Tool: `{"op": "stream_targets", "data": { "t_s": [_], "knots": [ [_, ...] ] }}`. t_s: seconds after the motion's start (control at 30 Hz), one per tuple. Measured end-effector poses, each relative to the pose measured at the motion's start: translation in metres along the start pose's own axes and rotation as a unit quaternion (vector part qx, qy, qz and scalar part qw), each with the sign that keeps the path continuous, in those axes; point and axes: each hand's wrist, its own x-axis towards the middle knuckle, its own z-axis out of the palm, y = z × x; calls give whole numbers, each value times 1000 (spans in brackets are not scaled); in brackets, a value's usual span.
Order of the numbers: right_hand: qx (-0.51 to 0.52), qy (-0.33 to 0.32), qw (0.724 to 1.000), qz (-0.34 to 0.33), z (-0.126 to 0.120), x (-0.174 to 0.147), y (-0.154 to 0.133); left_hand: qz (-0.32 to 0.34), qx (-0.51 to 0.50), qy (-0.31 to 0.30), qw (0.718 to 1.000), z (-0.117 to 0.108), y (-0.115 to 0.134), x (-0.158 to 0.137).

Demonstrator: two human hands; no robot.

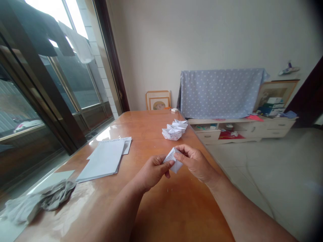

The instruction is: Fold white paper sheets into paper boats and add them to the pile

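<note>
Between both hands, a small folded piece of white paper (177,165) is held above the wooden table (148,134). My left hand (156,169) pinches its left corner, thumb on top. On the right side, my right hand (193,159) grips the upper edge with thumb and fingers. Print or writing shows faintly on the paper. Just beyond the hands stand several folded paper boats (172,133), nested together in a row near the table's right edge. Left of the hands lies a stack of white paper sheets (102,159).
Grey crumpled cloth (59,195) lies at the table's near left. A small white box (174,110) sits at the far end. Behind, a polka-dot cloth (219,92) covers something on a low white cabinet (254,129). Glass sliding doors (83,87) stand on the left.
</note>
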Motion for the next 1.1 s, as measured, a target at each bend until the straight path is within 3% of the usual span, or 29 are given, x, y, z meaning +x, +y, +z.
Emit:
{"op": "stream_targets", "data": {
  "t_s": [0.33,1.1],
  "knots": [
    [30,-8,999,30,-2,-2,-3,-5,-5,-34,999,-2,-9,0],
    [48,-2,997,61,-2,-3,-4,12,-14,-58,998,1,3,-2]
  ]
}}
